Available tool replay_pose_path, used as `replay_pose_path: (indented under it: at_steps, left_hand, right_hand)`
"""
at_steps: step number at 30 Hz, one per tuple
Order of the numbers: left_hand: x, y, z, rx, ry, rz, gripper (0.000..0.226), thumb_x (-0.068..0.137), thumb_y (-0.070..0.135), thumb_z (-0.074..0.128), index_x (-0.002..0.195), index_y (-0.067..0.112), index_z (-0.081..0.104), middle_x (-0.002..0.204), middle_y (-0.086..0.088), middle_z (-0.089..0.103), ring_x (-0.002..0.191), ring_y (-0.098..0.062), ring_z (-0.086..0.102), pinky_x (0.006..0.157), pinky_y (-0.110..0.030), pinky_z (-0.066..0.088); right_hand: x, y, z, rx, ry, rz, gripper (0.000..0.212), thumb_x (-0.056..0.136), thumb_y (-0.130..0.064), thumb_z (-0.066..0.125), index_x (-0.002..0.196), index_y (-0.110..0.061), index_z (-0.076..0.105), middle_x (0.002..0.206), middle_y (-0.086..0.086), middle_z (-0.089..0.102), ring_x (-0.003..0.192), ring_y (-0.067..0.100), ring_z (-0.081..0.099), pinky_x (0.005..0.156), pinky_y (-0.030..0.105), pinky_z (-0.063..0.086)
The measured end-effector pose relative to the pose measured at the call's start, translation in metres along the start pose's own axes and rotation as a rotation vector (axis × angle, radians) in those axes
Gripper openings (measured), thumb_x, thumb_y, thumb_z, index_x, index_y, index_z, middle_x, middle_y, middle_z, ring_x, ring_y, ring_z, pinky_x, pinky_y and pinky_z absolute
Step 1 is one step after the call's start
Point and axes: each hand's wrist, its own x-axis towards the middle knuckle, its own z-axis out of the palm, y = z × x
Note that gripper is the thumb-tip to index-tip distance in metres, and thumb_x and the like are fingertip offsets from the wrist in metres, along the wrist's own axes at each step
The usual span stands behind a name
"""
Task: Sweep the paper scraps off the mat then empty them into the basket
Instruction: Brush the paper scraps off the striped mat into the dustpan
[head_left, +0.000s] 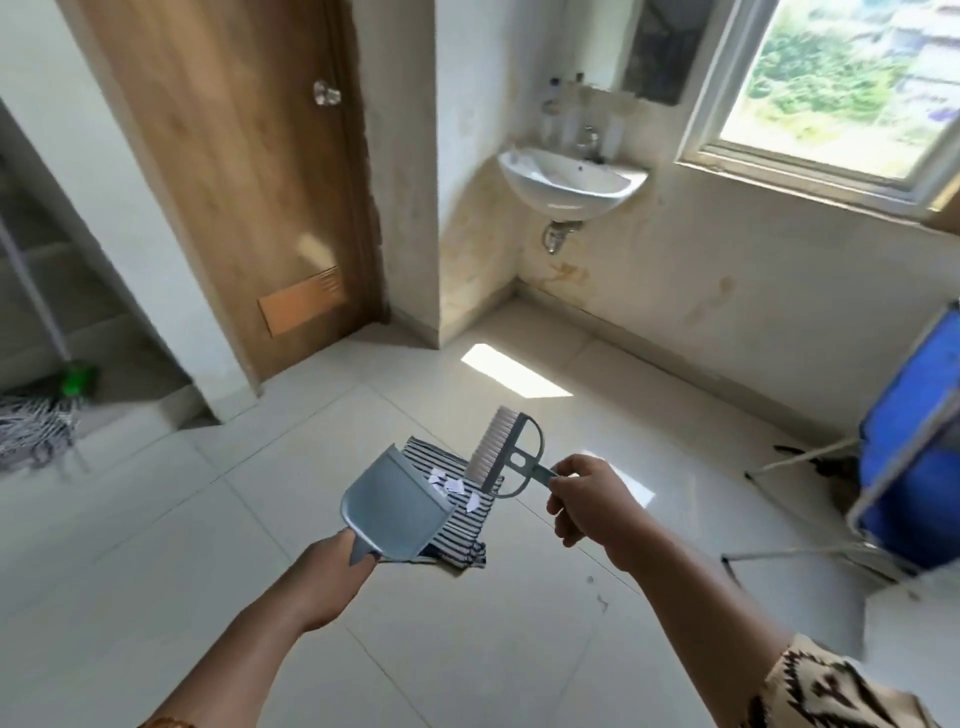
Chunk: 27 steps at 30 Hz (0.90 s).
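The pale tiled floor (156, 597) fills the scene before you, with a wooden door (234, 182) far left, a white sink (571, 182) on the far wall, and a blue basket (909, 441) on a folding frame at the right edge. The striped mat (462, 519) lies on the floor at centre, well apart from the basket. Your left hand (327, 577) is wrapped around the handle of the grey dustpan (389, 506), held over the mat's left part. Your right hand (592, 506) has its fingers clamped on the handle of the brush (506, 449), bristles pointing left. White paper scraps (454, 486) lie on the mat between dustpan and brush.
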Motion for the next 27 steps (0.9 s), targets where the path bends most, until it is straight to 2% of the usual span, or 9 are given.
replay_pose_path:
  at_steps: [4, 7, 9, 13, 16, 18, 21, 24, 27]
  left_hand:
    - [0.046, -0.026, -0.007, -0.069, -0.017, -0.125, 0.019, 0.096, 0.036, 0.045, 0.107, 0.025, 0.057, 0.102, 0.004, 0.064, 0.088, -0.015, 0.060, 0.071, -0.027, 0.047]
    - [0.091, -0.047, -0.005, -0.073, 0.004, -0.237, 0.010, 0.091, 0.029, 0.049, 0.085, 0.023, 0.055, 0.080, 0.002, 0.062, 0.064, -0.014, 0.057, 0.059, -0.027, 0.044]
    - [0.121, -0.059, 0.001, -0.054, 0.043, -0.312, 0.017, 0.092, 0.026, 0.049, 0.075, 0.022, 0.047, 0.070, 0.002, 0.057, 0.054, -0.011, 0.048, 0.052, -0.027, 0.038]
    - [0.185, -0.089, 0.022, -0.037, 0.082, -0.451, 0.013, 0.090, 0.026, 0.051, 0.083, 0.016, 0.055, 0.074, -0.001, 0.064, 0.065, -0.018, 0.058, 0.058, -0.026, 0.042]
    - [0.236, -0.109, 0.048, -0.040, 0.029, -0.517, 0.012, 0.088, 0.025, 0.051, 0.084, 0.015, 0.056, 0.072, 0.000, 0.062, 0.062, -0.015, 0.051, 0.057, -0.025, 0.039]
    - [0.276, -0.128, 0.067, -0.032, 0.007, -0.540, 0.010, 0.087, 0.026, 0.053, 0.084, 0.017, 0.056, 0.072, 0.001, 0.061, 0.064, -0.014, 0.053, 0.059, -0.025, 0.042]
    - [0.342, -0.172, 0.101, 0.002, -0.042, -0.569, 0.015, 0.082, 0.032, 0.055, 0.082, 0.018, 0.055, 0.073, 0.001, 0.063, 0.072, -0.018, 0.061, 0.065, -0.027, 0.049]
    - [0.410, -0.227, 0.138, 0.076, -0.087, -0.552, 0.017, 0.083, 0.034, 0.052, 0.084, 0.017, 0.054, 0.076, 0.000, 0.064, 0.077, -0.021, 0.062, 0.069, -0.029, 0.051]
    - [0.469, -0.290, 0.177, 0.150, -0.138, -0.494, 0.020, 0.088, 0.036, 0.051, 0.093, 0.018, 0.058, 0.088, 0.003, 0.067, 0.083, -0.021, 0.062, 0.073, -0.030, 0.051]
  right_hand:
    - [0.082, -0.012, 0.031, -0.162, -0.055, 0.029, 0.018, 0.090, -0.002, 0.042, 0.097, -0.001, 0.059, 0.068, 0.012, 0.058, 0.048, 0.022, 0.051, 0.041, 0.027, 0.042]
    - [0.157, -0.011, 0.059, -0.261, -0.118, 0.042, 0.017, 0.086, -0.003, 0.042, 0.087, 0.000, 0.059, 0.066, 0.014, 0.059, 0.049, 0.025, 0.052, 0.042, 0.028, 0.043]
    - [0.213, -0.004, 0.080, -0.313, -0.167, 0.029, 0.016, 0.082, -0.005, 0.043, 0.078, -0.004, 0.058, 0.067, 0.015, 0.062, 0.052, 0.027, 0.055, 0.046, 0.033, 0.046]
    - [0.324, 0.027, 0.129, -0.438, -0.257, 0.042, 0.015, 0.086, -0.015, 0.046, 0.080, -0.009, 0.059, 0.077, 0.013, 0.069, 0.070, 0.034, 0.066, 0.058, 0.040, 0.055]
    - [0.379, 0.056, 0.163, -0.524, -0.309, 0.054, 0.020, 0.093, -0.019, 0.048, 0.074, -0.012, 0.051, 0.075, 0.008, 0.062, 0.060, 0.022, 0.053, 0.047, 0.027, 0.041]
    - [0.412, 0.082, 0.190, -0.558, -0.336, 0.067, 0.018, 0.093, -0.018, 0.047, 0.076, -0.014, 0.049, 0.080, 0.008, 0.062, 0.064, 0.021, 0.049, 0.049, 0.029, 0.035]
    - [0.458, 0.136, 0.236, -0.616, -0.362, 0.067, 0.013, 0.090, -0.019, 0.044, 0.083, -0.011, 0.053, 0.083, 0.009, 0.063, 0.072, 0.027, 0.051, 0.057, 0.033, 0.036]
    - [0.493, 0.202, 0.288, -0.611, -0.332, 0.093, 0.015, 0.086, -0.020, 0.045, 0.073, -0.013, 0.051, 0.072, 0.006, 0.060, 0.066, 0.027, 0.053, 0.058, 0.034, 0.041]
    - [0.516, 0.270, 0.335, -0.605, -0.276, 0.120, 0.022, 0.089, -0.025, 0.049, 0.072, -0.011, 0.051, 0.065, 0.003, 0.056, 0.058, 0.021, 0.047, 0.054, 0.033, 0.035]
